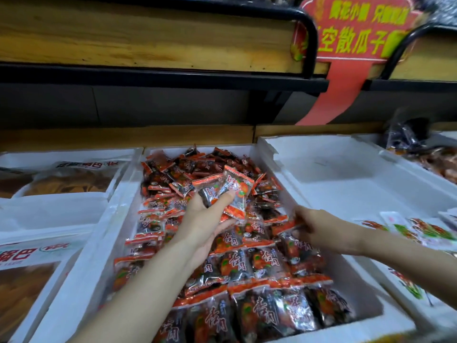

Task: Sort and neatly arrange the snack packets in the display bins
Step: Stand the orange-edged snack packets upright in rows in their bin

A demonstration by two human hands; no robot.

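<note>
Left hand: the left hand (200, 219) is palm up at the middle of the frame, fingers curled round a bunch (222, 191) of red-and-black packets lifted above the pile.
Why held so: the upturned palm works as a tray, likely so several can be squared up and laid down as 1 stack.
Right hand: the right hand (321, 231) reaches in from the right, its fingers down on the pile's right side; blur hides whether it grips anything, so I cannot tell.
Packets: the packets (247, 263) fill the middle bin (118, 219). Those at the lower frame lie in flat overlapping rows, while those toward the back are heaped loose.
Stage: it looks as if the near rows are done and the back heap is left to sort.
Right bin: the right bin (333, 174) is white foam with a chipped rim.
Left side: large bags (71, 179) of brown food lie in white bins.
Room: this is a shop display, with a wooden shelf (148, 40) edged by black rails above and a red sign (356, 33) at upper right.
</note>
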